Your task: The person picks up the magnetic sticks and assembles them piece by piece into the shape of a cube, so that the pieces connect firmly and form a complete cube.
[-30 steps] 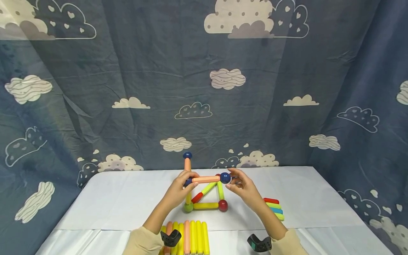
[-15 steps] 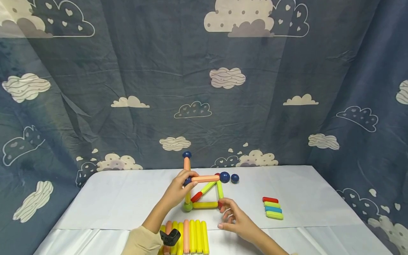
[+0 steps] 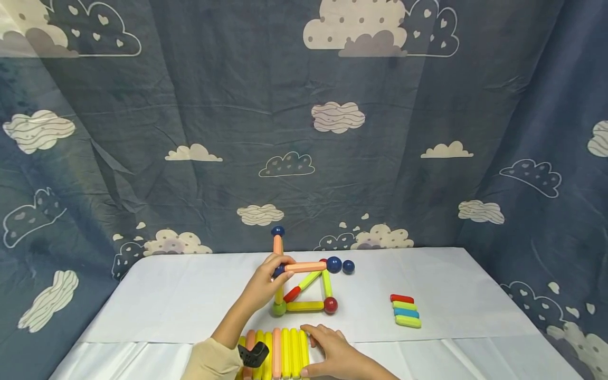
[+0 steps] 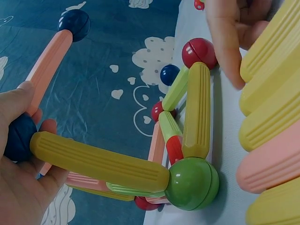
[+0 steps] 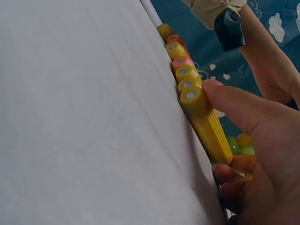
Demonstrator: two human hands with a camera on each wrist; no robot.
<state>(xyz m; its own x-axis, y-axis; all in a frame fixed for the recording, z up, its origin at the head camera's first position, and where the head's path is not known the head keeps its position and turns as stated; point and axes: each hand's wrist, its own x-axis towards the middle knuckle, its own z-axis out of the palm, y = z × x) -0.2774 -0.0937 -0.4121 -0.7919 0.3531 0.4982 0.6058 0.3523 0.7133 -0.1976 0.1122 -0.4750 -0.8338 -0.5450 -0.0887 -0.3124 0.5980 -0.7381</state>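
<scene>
My left hand [image 3: 267,282] grips a blue ball [image 4: 19,137] at an upper corner of a magnetic stick-and-ball frame. A yellow stick [image 4: 101,161] joins that ball to a green ball [image 4: 193,183] at the base. Two pale orange sticks branch from the held corner; one [image 3: 306,267] points right to a blue ball [image 3: 334,264], the other [image 3: 277,244] ends in a blue ball [image 3: 277,230]. At the row of sticks in front, my right hand [image 3: 334,356] pinches the rightmost yellow stick [image 5: 211,129] lengthwise, thumb at its near end, fingers at its far end.
A loose-looking blue ball [image 3: 349,267] sits just right of the frame. Several short sticks [image 3: 406,311], red, green and blue, lie at the table's right. Yellow and orange sticks [image 3: 277,353] line the front edge. A cloud-print curtain [image 3: 285,132] hangs behind the white table [image 3: 166,301].
My right hand has left the blue ball at the frame's right end and come down toward me to the stick row. My left hand stays on the corner ball.
</scene>
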